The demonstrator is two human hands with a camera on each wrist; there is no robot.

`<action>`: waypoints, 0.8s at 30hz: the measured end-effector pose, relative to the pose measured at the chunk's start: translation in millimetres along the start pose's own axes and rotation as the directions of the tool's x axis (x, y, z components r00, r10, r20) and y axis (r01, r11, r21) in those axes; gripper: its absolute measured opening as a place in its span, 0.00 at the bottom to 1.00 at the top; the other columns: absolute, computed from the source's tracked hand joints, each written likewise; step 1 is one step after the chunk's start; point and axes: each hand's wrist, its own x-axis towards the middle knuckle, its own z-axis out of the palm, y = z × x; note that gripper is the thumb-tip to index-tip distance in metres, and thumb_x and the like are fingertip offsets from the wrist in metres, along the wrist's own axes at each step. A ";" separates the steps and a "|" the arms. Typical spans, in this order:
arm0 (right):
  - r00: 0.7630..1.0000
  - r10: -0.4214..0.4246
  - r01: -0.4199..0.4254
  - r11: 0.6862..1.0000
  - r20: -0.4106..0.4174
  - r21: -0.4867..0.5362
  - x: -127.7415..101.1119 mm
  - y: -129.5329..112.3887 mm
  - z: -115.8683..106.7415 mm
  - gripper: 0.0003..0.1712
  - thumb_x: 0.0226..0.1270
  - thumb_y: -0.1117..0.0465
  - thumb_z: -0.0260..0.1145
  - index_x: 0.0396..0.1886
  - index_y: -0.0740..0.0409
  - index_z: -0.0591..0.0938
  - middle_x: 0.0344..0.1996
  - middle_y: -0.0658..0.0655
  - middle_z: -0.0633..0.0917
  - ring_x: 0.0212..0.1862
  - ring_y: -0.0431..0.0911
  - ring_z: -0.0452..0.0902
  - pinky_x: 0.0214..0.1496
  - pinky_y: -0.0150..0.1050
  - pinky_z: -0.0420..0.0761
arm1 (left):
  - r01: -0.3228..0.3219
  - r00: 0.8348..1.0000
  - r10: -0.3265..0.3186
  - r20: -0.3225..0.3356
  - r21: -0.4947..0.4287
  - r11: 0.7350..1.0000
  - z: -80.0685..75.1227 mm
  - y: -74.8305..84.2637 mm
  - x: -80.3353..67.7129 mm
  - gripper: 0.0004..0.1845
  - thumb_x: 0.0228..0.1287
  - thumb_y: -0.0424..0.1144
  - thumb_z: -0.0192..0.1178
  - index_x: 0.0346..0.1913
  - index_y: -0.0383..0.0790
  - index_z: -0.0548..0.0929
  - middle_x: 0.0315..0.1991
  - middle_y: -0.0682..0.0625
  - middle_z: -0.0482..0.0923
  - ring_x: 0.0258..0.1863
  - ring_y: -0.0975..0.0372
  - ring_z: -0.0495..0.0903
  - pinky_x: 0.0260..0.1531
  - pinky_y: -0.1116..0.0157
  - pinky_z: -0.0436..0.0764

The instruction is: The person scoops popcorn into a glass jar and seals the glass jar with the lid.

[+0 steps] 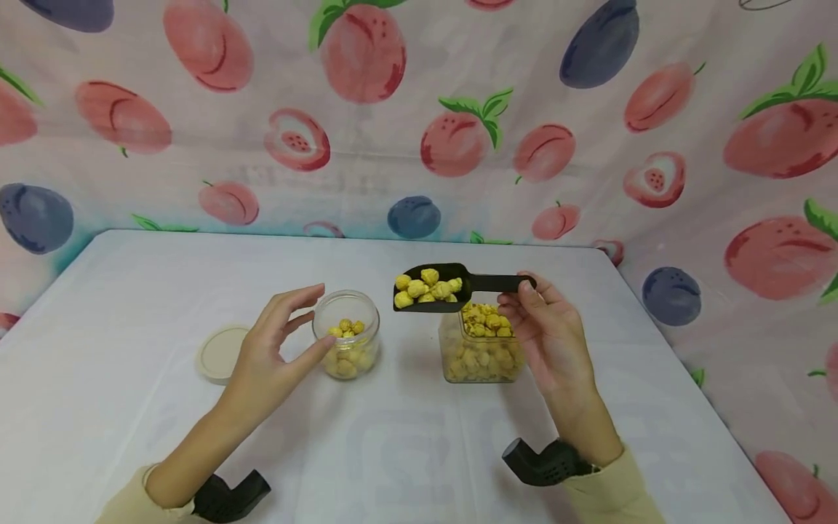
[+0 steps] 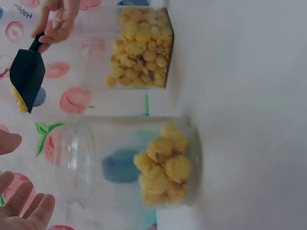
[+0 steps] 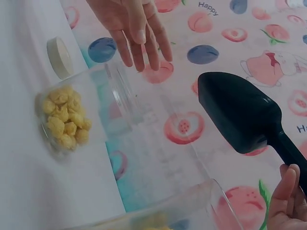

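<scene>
My right hand (image 1: 548,327) grips the handle of a black scoop (image 1: 484,283) loaded with several yellow popcorn pieces (image 1: 428,285). The scoop is held level above the table, its blade just left of and above a square clear container (image 1: 481,364) full of popcorn. To the left stands a round clear jar (image 1: 347,320), its mouth uncovered, with popcorn (image 2: 165,165) covering its bottom. My left hand (image 1: 278,346) is beside that jar, fingers spread and loosely bent, thumb close to the rim in the head view. In the left wrist view its fingers (image 2: 41,211) hold nothing.
A round cream lid (image 1: 219,355) lies on the white-covered table (image 1: 393,451), left of the jar and partly behind my left hand. Behind the table hangs a fruit-printed cloth (image 1: 366,182). A black camera (image 1: 546,462) is strapped to my right wrist, another (image 1: 229,498) to my left.
</scene>
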 end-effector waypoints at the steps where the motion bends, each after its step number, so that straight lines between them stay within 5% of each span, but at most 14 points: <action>1: 1.000 0.003 -0.003 1.000 -0.004 -0.009 -0.4 1.1 1.0 0.07 0.67 0.69 0.55 0.41 0.62 0.78 0.34 0.55 0.80 0.33 0.44 0.81 0.40 0.30 0.83 | 0.009 1.000 -0.009 -0.002 0.016 1.000 -1.0 -2.1 -1.5 0.33 0.49 0.21 0.65 0.62 0.39 0.71 0.56 0.48 0.70 0.56 0.64 0.69 0.56 0.77 0.72; 9: 1.000 0.025 -0.024 0.996 0.001 -0.084 -4.4 8.2 7.4 0.06 0.67 0.68 0.56 0.41 0.60 0.78 0.36 0.53 0.81 0.35 0.42 0.82 0.43 0.29 0.83 | 0.139 0.989 -0.141 0.035 0.064 0.988 -1.1 -20.1 -8.6 0.34 0.51 0.26 0.67 0.64 0.41 0.68 0.59 0.47 0.67 0.56 0.58 0.68 0.56 0.81 0.70; 24: 0.999 0.039 -0.046 0.980 -0.038 -0.196 -8.6 18.7 16.1 0.06 0.67 0.69 0.56 0.42 0.58 0.75 0.31 0.50 0.85 0.33 0.41 0.82 0.45 0.31 0.83 | 0.352 0.928 -0.352 0.126 0.023 0.936 0.0 -34.2 -13.1 0.35 0.57 0.36 0.65 0.66 0.40 0.63 0.63 0.45 0.62 0.59 0.54 0.67 0.52 0.79 0.74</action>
